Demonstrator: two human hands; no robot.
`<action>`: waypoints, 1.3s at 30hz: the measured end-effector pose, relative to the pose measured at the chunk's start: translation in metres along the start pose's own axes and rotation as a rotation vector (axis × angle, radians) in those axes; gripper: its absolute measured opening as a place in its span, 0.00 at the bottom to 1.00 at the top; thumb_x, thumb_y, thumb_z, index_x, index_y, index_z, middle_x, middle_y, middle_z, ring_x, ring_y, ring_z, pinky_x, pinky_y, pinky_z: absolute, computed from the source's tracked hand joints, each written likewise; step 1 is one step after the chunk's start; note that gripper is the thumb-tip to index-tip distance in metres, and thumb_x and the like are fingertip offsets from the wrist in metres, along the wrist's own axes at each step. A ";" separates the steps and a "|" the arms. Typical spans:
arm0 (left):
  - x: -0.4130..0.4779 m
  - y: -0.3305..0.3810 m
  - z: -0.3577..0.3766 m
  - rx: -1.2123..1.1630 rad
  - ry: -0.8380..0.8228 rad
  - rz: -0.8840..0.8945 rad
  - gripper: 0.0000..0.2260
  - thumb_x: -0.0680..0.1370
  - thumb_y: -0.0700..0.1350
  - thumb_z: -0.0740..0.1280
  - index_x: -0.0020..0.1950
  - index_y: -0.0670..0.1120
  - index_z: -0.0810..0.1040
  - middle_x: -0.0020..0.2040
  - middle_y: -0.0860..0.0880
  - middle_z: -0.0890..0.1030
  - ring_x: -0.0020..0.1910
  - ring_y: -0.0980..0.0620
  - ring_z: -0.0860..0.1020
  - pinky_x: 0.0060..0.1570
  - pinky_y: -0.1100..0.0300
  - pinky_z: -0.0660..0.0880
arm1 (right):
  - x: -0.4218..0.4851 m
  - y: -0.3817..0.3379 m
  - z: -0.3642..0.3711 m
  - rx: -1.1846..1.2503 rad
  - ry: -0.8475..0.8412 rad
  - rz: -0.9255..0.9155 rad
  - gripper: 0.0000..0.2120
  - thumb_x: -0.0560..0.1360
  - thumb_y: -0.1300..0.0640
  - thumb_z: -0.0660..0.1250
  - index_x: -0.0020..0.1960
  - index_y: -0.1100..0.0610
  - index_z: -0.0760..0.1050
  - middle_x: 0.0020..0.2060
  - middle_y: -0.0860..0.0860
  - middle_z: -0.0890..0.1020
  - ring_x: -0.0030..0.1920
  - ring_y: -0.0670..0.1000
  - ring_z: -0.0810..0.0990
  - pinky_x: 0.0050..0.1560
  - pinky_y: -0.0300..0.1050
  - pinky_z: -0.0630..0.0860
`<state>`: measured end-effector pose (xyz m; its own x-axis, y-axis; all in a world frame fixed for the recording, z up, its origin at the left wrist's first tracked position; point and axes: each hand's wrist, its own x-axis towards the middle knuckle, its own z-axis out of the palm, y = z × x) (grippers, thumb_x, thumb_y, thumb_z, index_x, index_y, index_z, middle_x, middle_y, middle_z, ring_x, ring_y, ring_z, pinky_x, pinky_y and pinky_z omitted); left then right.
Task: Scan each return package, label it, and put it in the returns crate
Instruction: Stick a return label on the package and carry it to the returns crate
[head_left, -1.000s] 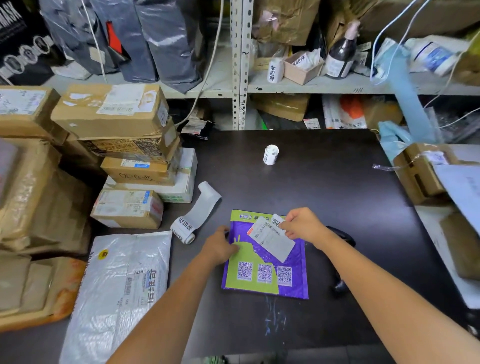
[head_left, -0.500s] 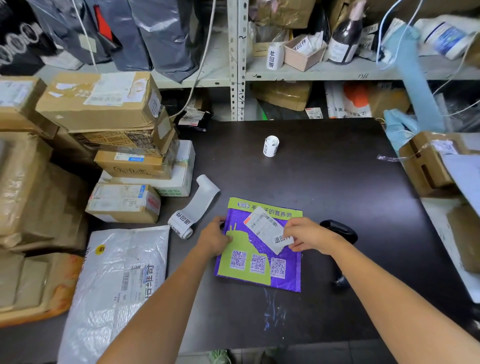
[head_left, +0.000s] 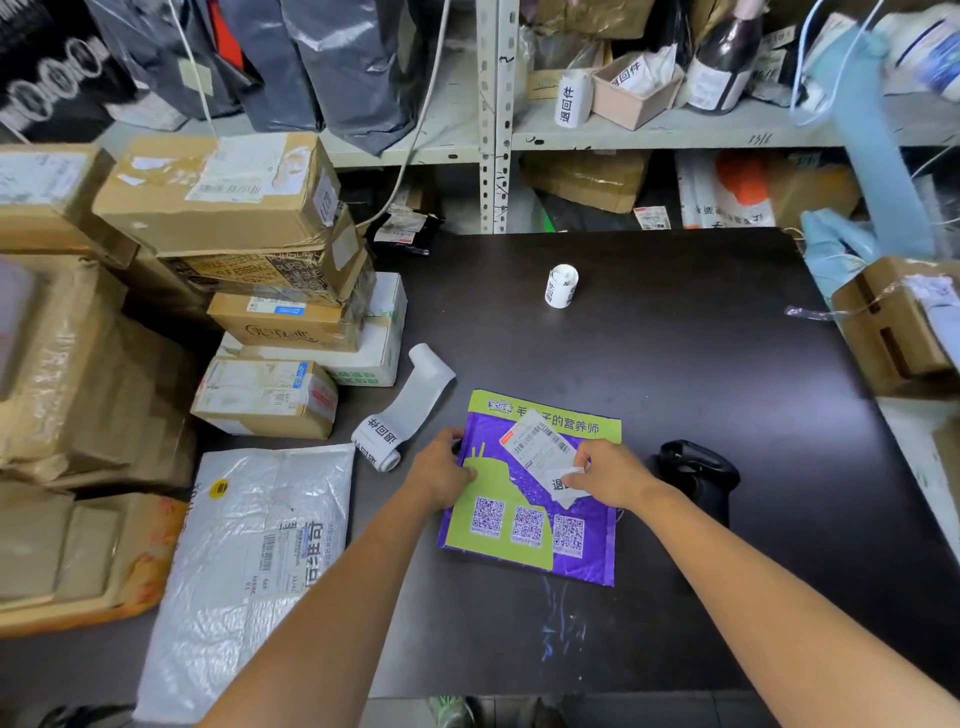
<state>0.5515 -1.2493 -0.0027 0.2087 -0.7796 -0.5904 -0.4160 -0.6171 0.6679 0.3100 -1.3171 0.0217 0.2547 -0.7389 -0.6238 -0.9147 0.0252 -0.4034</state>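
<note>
Now the purple-green mailer (head_left: 524, 499) lay flat on the desk (head_left: 675, 338), front-centre. Prob light, thin, floppy, w/ slick film, so best taken by an edge, not mid-panel. Left hand (head_left: 441, 470) gripped its left edge, fingers curled. Right hand (head_left: 610, 475) pinched the return sticker (head_left: 563, 486) at the shipping label's (head_left: 540, 441) lower end. Vs 1 s ago, right hand + sticker had dropped from the label's top.

Your purple-and-green mailer (head_left: 524, 519) lies flat at lower centre of the frame, with three QR codes along its near edge. A white return label (head_left: 563, 486) overlaps the lower end of its barcode slip (head_left: 537, 441). The black scanner (head_left: 696, 467) lies just right.
</note>
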 end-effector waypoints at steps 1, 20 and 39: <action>-0.001 0.000 0.000 0.003 0.000 0.001 0.25 0.74 0.37 0.70 0.69 0.48 0.68 0.66 0.47 0.76 0.57 0.47 0.79 0.59 0.47 0.77 | 0.000 -0.001 0.001 -0.037 0.014 -0.006 0.13 0.75 0.48 0.72 0.49 0.55 0.72 0.51 0.52 0.79 0.45 0.50 0.77 0.34 0.39 0.71; -0.038 -0.005 -0.001 -0.117 -0.049 -0.009 0.40 0.72 0.34 0.69 0.76 0.61 0.55 0.61 0.50 0.78 0.52 0.49 0.82 0.50 0.53 0.80 | 0.003 0.018 0.000 0.459 0.141 0.035 0.30 0.69 0.59 0.78 0.64 0.51 0.64 0.54 0.52 0.80 0.53 0.52 0.82 0.51 0.56 0.82; -0.359 -0.118 -0.082 -0.436 0.778 -0.096 0.33 0.73 0.31 0.64 0.68 0.64 0.68 0.57 0.49 0.80 0.49 0.49 0.82 0.46 0.54 0.80 | -0.161 -0.210 0.074 0.019 -0.204 -0.815 0.25 0.70 0.64 0.75 0.64 0.53 0.74 0.56 0.50 0.76 0.52 0.49 0.77 0.50 0.38 0.74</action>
<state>0.5986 -0.9048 0.1676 0.8321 -0.4762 -0.2844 -0.0256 -0.5451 0.8380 0.4840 -1.1538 0.1573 0.8867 -0.3949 -0.2405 -0.4152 -0.4510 -0.7901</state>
